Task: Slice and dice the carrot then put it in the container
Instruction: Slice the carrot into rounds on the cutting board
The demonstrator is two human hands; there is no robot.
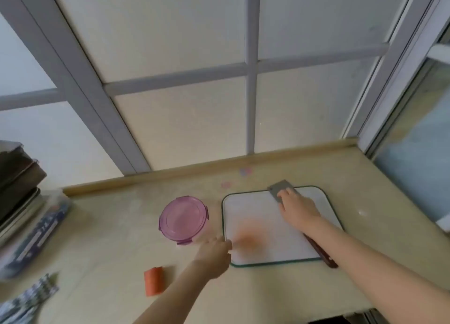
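A: While the cut carrot is sitting as an orange smear on the cutting board, we're noting a carrot stub waiting on the counter.

B: We're seeing the left hand at the board's edge; its fingers are too blurred to tell.

A: The right hand is lying on the knife, fingers together and flat, probably steadying it. The container is standing lidded just beside the board.

1 round pink-lidded plastic container, 1 white green-rimmed cutting board, 1 grey-bladed knife, 1 orange carrot chunk.
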